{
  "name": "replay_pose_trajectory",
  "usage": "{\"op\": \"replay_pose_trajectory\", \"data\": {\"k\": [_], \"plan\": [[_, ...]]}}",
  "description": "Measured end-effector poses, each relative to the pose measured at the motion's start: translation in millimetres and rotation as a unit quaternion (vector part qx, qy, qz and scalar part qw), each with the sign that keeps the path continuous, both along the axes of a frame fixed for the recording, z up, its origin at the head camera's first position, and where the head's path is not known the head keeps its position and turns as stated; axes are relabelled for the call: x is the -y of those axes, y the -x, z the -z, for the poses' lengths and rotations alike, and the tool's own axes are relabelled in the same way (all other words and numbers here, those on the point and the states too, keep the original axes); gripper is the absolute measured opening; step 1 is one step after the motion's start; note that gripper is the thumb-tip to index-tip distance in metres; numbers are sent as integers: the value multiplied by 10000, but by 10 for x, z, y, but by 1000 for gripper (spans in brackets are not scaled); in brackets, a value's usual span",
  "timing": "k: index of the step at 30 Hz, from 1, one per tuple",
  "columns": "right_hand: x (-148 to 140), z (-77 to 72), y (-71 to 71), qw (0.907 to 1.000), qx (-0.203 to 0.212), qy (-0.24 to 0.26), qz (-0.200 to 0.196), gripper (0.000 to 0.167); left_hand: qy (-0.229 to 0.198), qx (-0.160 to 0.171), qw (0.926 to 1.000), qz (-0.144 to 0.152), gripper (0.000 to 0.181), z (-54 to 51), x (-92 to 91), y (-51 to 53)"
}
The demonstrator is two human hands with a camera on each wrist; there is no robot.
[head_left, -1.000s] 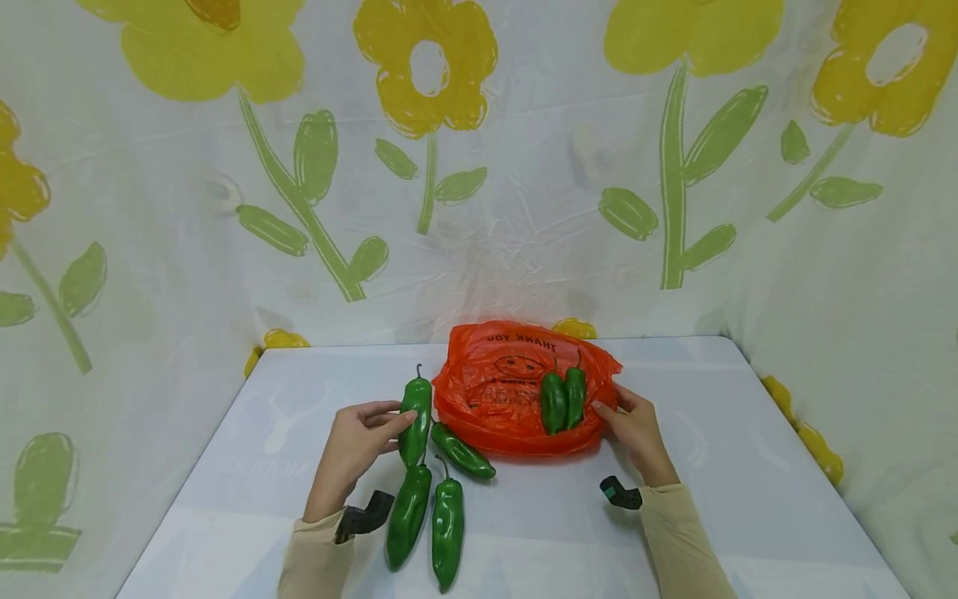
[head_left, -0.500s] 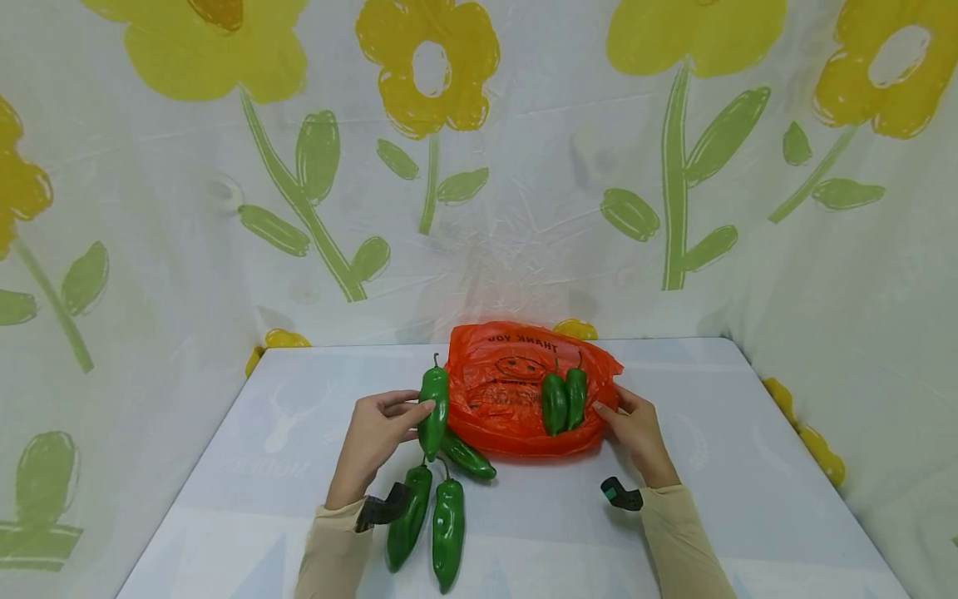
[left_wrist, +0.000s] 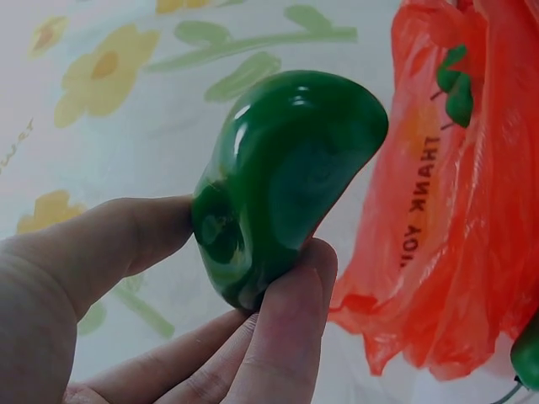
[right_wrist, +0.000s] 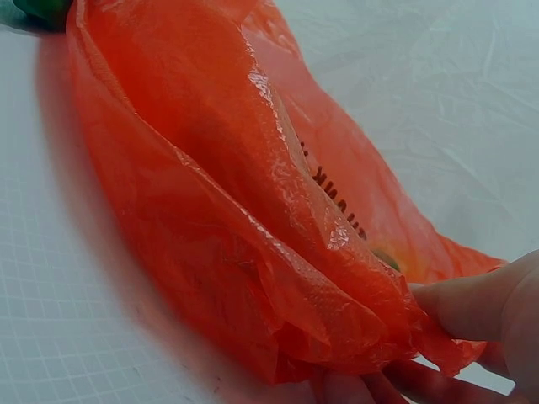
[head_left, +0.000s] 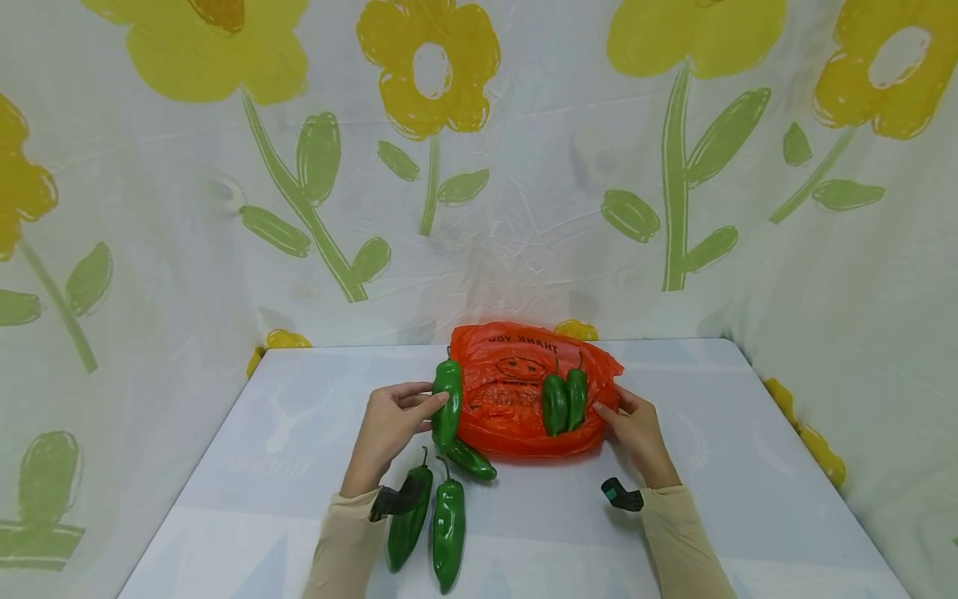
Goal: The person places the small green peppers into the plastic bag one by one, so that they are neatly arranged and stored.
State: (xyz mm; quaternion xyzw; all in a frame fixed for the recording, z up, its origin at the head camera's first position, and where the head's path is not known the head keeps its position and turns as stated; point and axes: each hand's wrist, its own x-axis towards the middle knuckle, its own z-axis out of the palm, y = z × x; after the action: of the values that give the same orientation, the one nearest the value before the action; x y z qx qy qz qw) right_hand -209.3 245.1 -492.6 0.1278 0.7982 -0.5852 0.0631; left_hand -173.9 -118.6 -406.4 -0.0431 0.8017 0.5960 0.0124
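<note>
In the head view the left hand pinches a green pepper upright at the left edge of the red plastic bag. The left wrist view shows that pepper between thumb and fingers, with the bag to its right. The right hand grips the bag's right edge; in the right wrist view its thumb and fingers hold the crumpled plastic. Two green peppers, one on the left and one on the right, lie side by side on the bag.
Another pepper lies at the bag's lower left. Nearer the front are two more, one partly behind the left wrist camera and one beside it. A flower-patterned curtain stands behind the white table.
The left hand has moved right with its pepper, from above the front peppers to the bag's left edge. The right hand and the bag have hardly moved.
</note>
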Motion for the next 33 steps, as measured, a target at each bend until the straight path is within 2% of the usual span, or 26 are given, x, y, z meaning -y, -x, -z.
{"op": "replay_pose_trajectory", "data": {"k": [9,19,33], "plan": [[2,6,-10,10000,-15,-50,-12,65,-104,-146,9996,195,46,-24,-94,87],[3,15,-7,10000,-7,-42,5,64,-141,-68,9995,276,43,-23,-208,181],[11,0,2,9998,12,-115,130,65,-166,-63,9990,420,46,-21,-327,257]]}}
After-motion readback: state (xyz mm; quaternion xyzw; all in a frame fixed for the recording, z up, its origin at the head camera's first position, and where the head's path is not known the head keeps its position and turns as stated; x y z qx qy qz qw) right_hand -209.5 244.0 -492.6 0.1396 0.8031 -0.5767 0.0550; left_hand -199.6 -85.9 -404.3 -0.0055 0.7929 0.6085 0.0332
